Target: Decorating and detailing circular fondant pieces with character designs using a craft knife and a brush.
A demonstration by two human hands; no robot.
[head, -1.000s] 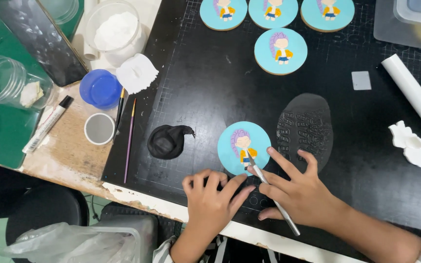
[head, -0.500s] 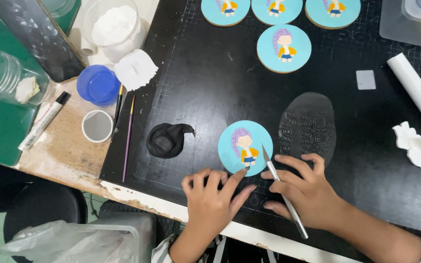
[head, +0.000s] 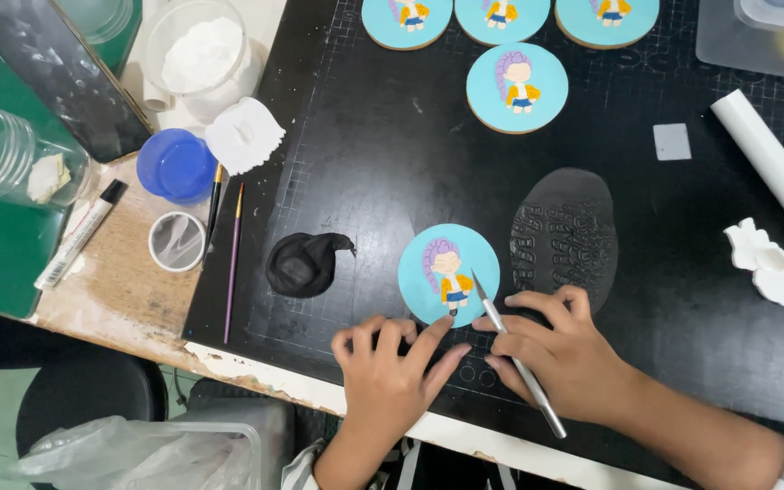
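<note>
1. The right hand (head: pixel 573 358) is closed around a thin metal tool (head: pixel 517 363), pinched between thumb and fingers like a pen; its tip touches the lower right edge of the cookie (head: pixel 448 272).
2. The left hand (head: pixel 392 381) lies flat on the black mat (head: pixel 392 163), fingers spread and holding nothing; its forefinger reaches up to the cookie's lower rim.
3. The cookie is round and light blue, with a small figure with purple hair on it. It sits on the mat near the desk's front edge, just above both hands.
4. A lump of black paste (head: pixel 303 263) lies left of the cookie, apart from it; a dark rolled-out patch with embossed texture (head: pixel 566 236) lies just to its right.
5. Four more blue cookies (head: pixel 517 87) lie at the top of the mat, well apart from the hands.
6. Two brushes (head: pixel 229 263) lie at the mat's left edge, beside a blue lid (head: pixel 176 165).
</note>
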